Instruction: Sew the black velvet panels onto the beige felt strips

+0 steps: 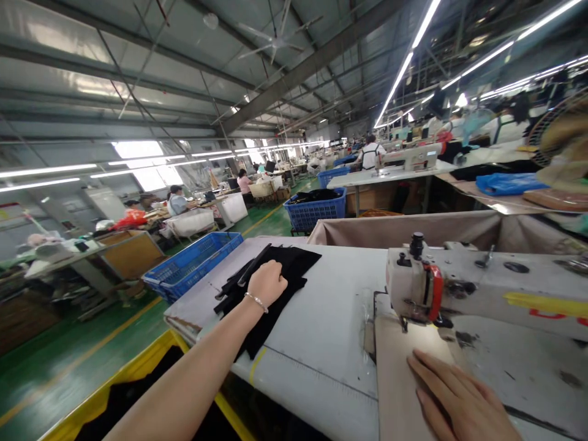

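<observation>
My left hand [267, 283], with a bracelet at the wrist, is closed on the black fabric pieces [271, 318], which lie in a loose, overlapping pile at the left end of the white sewing table [326, 312]. Its fingertips are hidden against the cloth. Flat on the pale plate [395, 380] of the sewing machine [413, 285] rests my right hand [459, 398], fingers stretched out, just in front of the machine's needle area. No cloth shows under the right hand.
A yellow crate [133, 361] with black cloth stands below the table at the left. Behind it is a blue crate [193, 260]. Another blue crate [316, 211] holds dark cloth. A fabric-lined bin [404, 229] adjoins the table's far edge. Other people sit at machines farther off.
</observation>
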A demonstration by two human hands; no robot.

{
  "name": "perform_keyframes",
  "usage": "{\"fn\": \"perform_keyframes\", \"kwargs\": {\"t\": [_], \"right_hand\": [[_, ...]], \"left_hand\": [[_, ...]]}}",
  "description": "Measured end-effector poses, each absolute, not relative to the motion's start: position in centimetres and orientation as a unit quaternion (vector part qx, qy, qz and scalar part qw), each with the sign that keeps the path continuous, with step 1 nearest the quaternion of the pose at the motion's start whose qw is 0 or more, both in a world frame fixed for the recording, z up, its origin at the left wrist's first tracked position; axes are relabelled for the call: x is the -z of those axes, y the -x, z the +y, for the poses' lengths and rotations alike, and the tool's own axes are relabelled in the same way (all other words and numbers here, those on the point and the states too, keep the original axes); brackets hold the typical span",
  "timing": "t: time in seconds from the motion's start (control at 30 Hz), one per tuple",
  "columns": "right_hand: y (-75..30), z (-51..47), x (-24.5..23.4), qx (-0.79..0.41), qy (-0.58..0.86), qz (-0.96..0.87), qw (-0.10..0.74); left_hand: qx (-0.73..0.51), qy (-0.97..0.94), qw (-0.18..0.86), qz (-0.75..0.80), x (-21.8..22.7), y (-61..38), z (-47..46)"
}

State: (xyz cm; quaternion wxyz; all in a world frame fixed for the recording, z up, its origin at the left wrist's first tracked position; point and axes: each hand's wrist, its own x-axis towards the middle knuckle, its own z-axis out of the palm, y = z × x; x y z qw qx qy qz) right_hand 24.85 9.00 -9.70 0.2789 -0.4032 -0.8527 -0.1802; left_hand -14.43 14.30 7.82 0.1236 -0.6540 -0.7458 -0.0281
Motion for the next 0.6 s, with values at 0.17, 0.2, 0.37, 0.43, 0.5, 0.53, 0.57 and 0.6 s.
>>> {"fn": "perform_keyframes", "kwargs": {"t": [0.17, 0.2, 0.37, 0.43, 0.5, 0.53, 0.57, 0.6], "right_hand": [[-24.7, 8.8, 8.0, 0.091, 0.441, -0.862, 0.234], [-24.7, 8.8, 7.7, 0.079, 0.444, -0.862, 0.23], [-24.4, 8.6, 7.0, 0.068, 0.461, -0.86, 0.208], [-24.3, 8.5, 6.8, 0.067, 0.464, -0.859, 0.204], [-24.3, 8.4, 6.6, 0.064, 0.466, -0.858, 0.206], [-24.3, 8.3, 6.5, 0.062, 0.467, -0.858, 0.207], [-24.3, 8.3, 6.4, 0.059, 0.468, -0.857, 0.208], [-24.3, 8.3, 6.3, 0.056, 0.468, -0.857, 0.207]], "left_hand": [[0.035, 0.801, -0.05, -0.596, -5.2, 6.4, 8.9], [0.036, 0.83, -0.101, -0.547, -4.1, 5.1, 8.3], [0.104, 0.825, -0.06, -0.552, 0.8, 2.0, 10.8], [0.104, 0.801, -0.056, -0.587, 1.9, 1.9, 13.4], [0.099, 0.797, -0.075, -0.592, 2.2, 2.0, 15.4], [0.099, 0.799, -0.083, -0.587, 2.0, 2.2, 15.9], [0.098, 0.802, -0.092, -0.582, 1.5, 2.5, 16.0], [0.1, 0.806, -0.103, -0.575, 0.6, 3.1, 15.7]]}}
